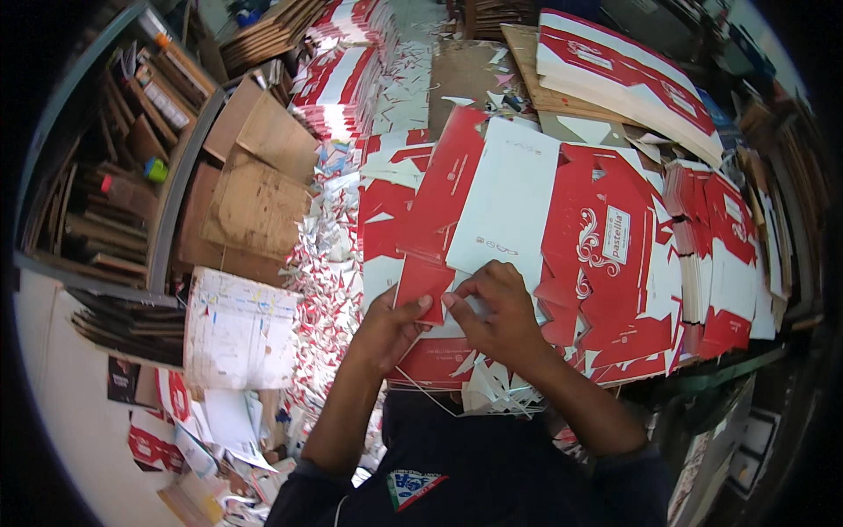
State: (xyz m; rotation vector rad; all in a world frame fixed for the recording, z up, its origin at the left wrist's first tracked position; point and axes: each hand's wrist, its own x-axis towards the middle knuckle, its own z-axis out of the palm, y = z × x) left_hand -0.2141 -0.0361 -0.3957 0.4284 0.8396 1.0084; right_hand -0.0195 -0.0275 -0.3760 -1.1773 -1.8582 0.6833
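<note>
A red and white printed cardboard box blank (505,193) lies tilted over other blanks on the table in front of me. My left hand (392,332) grips its red near flap (422,285), with the thumb on top and the fingers beneath. Close to that flap's right edge, my right hand (499,314) is closed, thumb and forefinger drawn together at the card. What lies between those fingertips is too small to make out. Under and right of the blank are more red and white blanks (571,303) with ragged, notched edges.
Stacks of red and white blanks stand at the right (689,237), far right (615,66) and far left (338,83). Paper scraps (329,290) cover the floor left of the table. Beyond them are wooden boards (259,198) and a shelf unit (162,211).
</note>
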